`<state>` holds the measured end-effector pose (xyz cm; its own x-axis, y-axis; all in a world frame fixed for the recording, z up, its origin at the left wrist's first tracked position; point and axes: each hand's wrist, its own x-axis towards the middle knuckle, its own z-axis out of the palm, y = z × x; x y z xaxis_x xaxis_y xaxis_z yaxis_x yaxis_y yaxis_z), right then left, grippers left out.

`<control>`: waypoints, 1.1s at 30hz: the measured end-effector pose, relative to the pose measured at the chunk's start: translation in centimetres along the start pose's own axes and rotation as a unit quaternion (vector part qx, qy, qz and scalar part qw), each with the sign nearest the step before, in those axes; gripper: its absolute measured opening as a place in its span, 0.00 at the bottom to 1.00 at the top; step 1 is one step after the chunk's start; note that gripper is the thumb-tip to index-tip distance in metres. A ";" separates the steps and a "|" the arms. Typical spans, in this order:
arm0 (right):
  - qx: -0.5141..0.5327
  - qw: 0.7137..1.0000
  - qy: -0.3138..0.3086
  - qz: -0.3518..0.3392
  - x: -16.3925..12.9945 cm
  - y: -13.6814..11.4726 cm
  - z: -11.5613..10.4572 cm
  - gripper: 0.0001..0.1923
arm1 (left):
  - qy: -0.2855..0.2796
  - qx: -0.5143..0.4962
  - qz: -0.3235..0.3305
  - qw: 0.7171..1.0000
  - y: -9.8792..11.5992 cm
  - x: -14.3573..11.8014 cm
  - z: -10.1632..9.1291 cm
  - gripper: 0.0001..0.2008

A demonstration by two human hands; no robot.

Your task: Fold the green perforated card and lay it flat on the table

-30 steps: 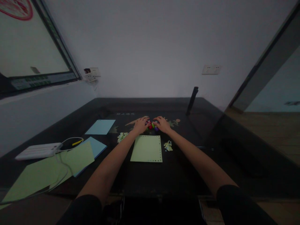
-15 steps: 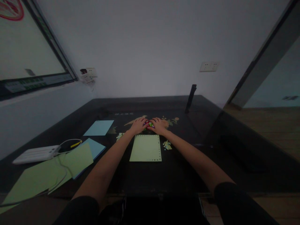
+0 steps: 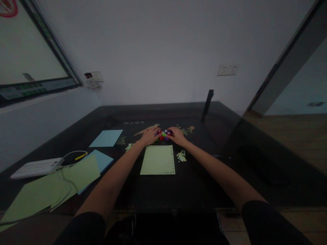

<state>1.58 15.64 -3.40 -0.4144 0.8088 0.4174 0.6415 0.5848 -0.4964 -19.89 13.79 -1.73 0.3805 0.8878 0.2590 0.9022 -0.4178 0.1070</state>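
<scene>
A cluster of small, shiny round pieces [image 3: 164,134] in red, green and purple, with white eye-like spots, sits on the dark table beyond the yellow sheet; their exact kind is too small to tell. My left hand [image 3: 150,135] curls round the cluster's left side, fingertips against it. From the right, my right hand [image 3: 178,136] cups the other side with bent fingers. Just nearer to me lies the pale yellow sheet [image 3: 157,160], with punched holes along its top and right edges. Small paper bits lie in a pile [image 3: 181,156] right of it and another pile [image 3: 129,147] left, partly behind my left wrist.
Left on the table are a blue sheet [image 3: 106,138], stacked yellow sheets [image 3: 46,189], and a white power bank [image 3: 37,168] with a cable. A black upright stick [image 3: 207,105] stands at the back right. A dark flat object [image 3: 263,165] lies at the right.
My hands have moved apart, the right one to the right, and more of the coloured pieces show between them. The view has shifted slightly.
</scene>
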 end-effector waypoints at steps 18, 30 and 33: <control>0.068 0.997 0.005 -0.020 -2.9 -0.6 -2.8 0.23 | 0.047 0.011 0.026 0.998 2.0 -1.0 -2.3 0.25; -0.011 0.945 -0.157 -0.286 -16.8 -7.8 -8.3 0.17 | 0.036 -0.088 0.406 0.909 15.6 -13.9 -4.4 0.08; -0.021 0.911 -0.186 -0.368 -19.1 -8.5 -7.7 0.17 | -0.003 -0.106 0.442 0.891 16.1 -15.6 -3.2 0.10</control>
<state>9.00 -5.29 -1.35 -0.9274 0.1674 0.3344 0.1217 0.9807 -0.1533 -11.95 -7.45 -0.99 0.9249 0.1945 0.3266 0.1909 -0.9806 0.0434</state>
